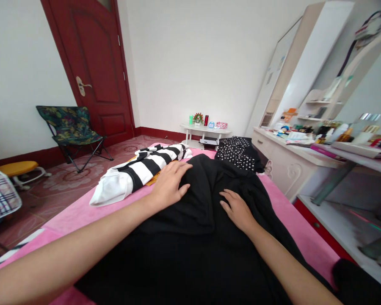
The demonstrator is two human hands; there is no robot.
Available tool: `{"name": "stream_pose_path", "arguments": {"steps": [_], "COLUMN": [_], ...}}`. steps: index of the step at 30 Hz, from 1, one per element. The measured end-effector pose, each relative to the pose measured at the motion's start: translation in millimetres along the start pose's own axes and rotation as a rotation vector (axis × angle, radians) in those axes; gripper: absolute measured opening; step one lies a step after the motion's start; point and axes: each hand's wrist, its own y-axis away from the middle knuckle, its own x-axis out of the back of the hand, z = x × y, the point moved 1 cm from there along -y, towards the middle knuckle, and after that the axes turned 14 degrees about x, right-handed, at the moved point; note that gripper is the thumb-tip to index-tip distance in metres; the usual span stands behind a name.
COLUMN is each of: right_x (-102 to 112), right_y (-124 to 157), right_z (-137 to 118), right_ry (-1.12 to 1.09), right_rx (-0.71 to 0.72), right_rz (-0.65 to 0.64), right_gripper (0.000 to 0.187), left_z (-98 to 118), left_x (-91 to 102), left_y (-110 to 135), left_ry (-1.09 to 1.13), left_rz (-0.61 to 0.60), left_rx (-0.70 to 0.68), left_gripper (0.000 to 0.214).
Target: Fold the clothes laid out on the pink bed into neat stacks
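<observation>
A large black garment (pixel 206 237) lies spread over a pink bed cover (pixel 70 216). My left hand (pixel 170 183) rests flat on the garment's left edge, fingers stretched out and pointing right. My right hand (pixel 236 207) lies flat on the cloth near its middle, fingers apart and pointing left. Neither hand holds anything. A black-and-white striped garment (pixel 142 169) lies folded just beyond my left hand. A black piece with white dots (pixel 238 153) sits at the far end of the bed.
A dresser (pixel 285 165) crowded with bottles and books runs along the right, with a mirror above. A folding chair (pixel 71 131) stands by the red door (pixel 95 67). A small white table (pixel 206 131) is against the far wall. A yellow stool (pixel 17 169) sits at left.
</observation>
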Motion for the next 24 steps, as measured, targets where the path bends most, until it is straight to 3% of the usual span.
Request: {"name": "stream_pose_path", "arguments": {"steps": [2, 3, 4, 6, 9, 12, 14, 16, 18, 21, 24], "right_x": [0.5, 0.6, 0.4, -0.2, -1.3, -2.1, -2.5, -2.6, -2.6, -2.4, -2.1], "right_y": [-0.3, -0.3, -0.3, -0.1, 0.5, 0.9, 1.1, 1.4, 1.7, 1.9, 1.7], "right_z": [-0.7, -0.7, -0.6, 0.1, 0.9, 0.9, 0.6, 0.6, 1.2, 2.2, 2.3], "right_ry": [0.002, 0.005, 0.008, 0.013, 0.016, 0.017, 0.014, 0.007, 0.001, -0.008, -0.018], "right_rx": [-0.005, -0.007, -0.009, -0.009, -0.006, -0.007, -0.003, 0.000, -0.002, -0.009, -0.013], "right_rz": [-0.003, -0.004, -0.004, -0.005, -0.002, -0.004, -0.007, -0.007, -0.005, -0.006, -0.003], "right_gripper": [0.039, 0.039, 0.039, 0.039, 0.039, 0.038, 0.038, 0.038, 0.038, 0.039, 0.039], "left_z": [-26.5, -36.4, -42.8, -43.2, -17.7, 15.1, 27.3, 25.6, 8.5, -37.1, -82.9], "left_x": [-12.2, -18.7, -24.1, -29.0, -22.8, -8.0, 6.1, 25.1, 48.7, 82.7, 93.0], "left_y": [-7.9, -8.3, -6.9, 0.4, 18.7, 34.5, 29.0, 1.8, -44.2, -116.1, -150.9], "left_ry": [-0.043, -0.046, -0.043, -0.052, -0.152, -0.272, -0.311, -0.379, -0.519, -0.678, -0.845], "left_rz": [-0.158, -0.262, -0.343, -0.398, -0.417, -0.579, -0.654, -0.627, -0.499, -0.313, -0.030], "left_rx": [0.142, 0.205, 0.248, 0.243, 0.014, -0.286, -0.423, -0.463, -0.397, -0.236, -0.061], "left_gripper": [0.094, 0.103, 0.104, 0.084, 0.049, 0.041, 0.030, 0.027, 0.028, 0.026, 0.023]}}
